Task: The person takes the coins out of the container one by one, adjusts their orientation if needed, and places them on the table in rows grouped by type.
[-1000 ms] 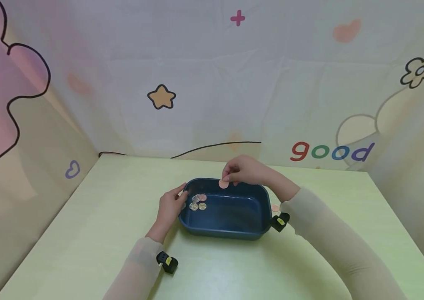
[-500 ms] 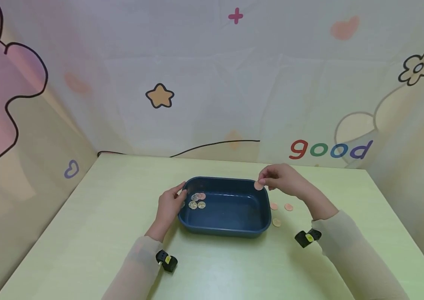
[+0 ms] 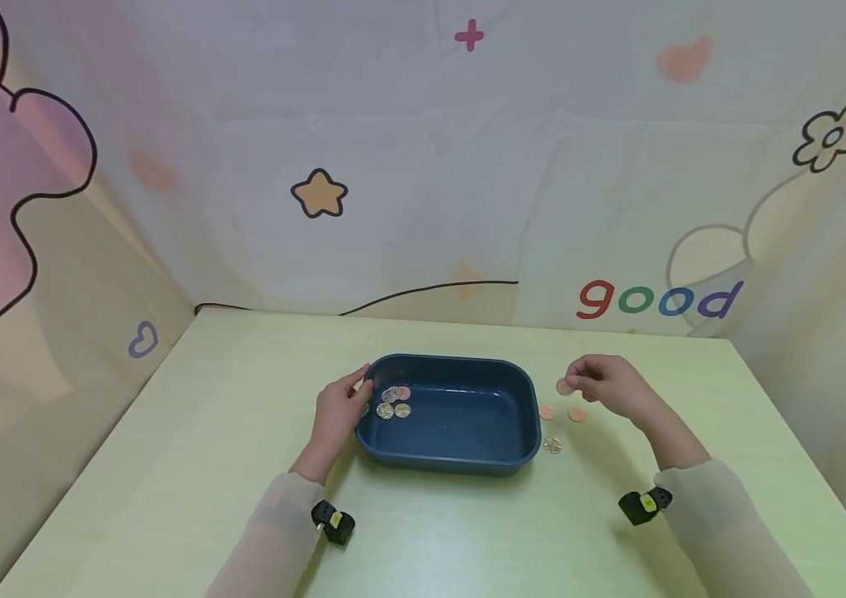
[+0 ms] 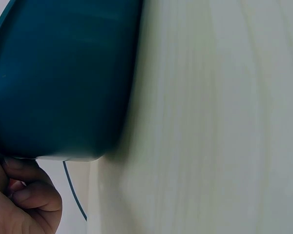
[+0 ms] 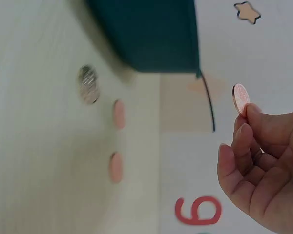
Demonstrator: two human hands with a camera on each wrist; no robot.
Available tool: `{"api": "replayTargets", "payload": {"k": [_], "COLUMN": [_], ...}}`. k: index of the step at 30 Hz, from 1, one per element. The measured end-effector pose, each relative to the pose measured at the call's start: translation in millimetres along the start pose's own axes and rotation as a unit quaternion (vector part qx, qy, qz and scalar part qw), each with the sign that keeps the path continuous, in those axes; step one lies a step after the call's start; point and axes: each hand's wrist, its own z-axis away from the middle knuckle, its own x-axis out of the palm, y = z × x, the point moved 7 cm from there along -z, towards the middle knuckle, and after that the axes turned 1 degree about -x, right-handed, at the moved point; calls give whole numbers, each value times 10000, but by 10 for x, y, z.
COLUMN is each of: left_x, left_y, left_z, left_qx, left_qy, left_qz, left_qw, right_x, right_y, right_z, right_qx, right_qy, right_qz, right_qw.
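A dark blue rectangular tray stands on the table. My left hand grips its left end, thumb at the rim; curled fingers show below the tray in the left wrist view. Several coins lie inside at the left: a pinkish copper coin overlaps a silvery one, with gold-toned coins in front. Right of the tray, my right hand pinches a copper coin between thumb and fingertip, above the table. Below it lie two copper coins and one shiny gold-toned coin.
The pale green table runs back to a printed cloth backdrop with a star and the word "good". Cloth also hangs along the left and right sides. A small black camera is strapped to each wrist.
My right hand has moved right with the copper coin, from over the tray's back rim to beyond its right end. Coins beside the tray came into view. The left hand and tray stay put.
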Motion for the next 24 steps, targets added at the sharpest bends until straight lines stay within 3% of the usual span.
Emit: {"api": "replayTargets", "payload": {"k": [7,24], "left_x": [7,2], "left_y": [-31,3], "left_z": [0,0], "left_qx": [-51,53], "left_qy": [-6,-5], "left_qz": [50,15], "left_qw": [10000,10000], "right_x": [-29,-135], "right_y": [409,955], "right_z": [58,132], "right_qx": [689,1274], "right_qy": [14,-3], "right_qz": [-63,68], "right_qw": [9976,9918]}}
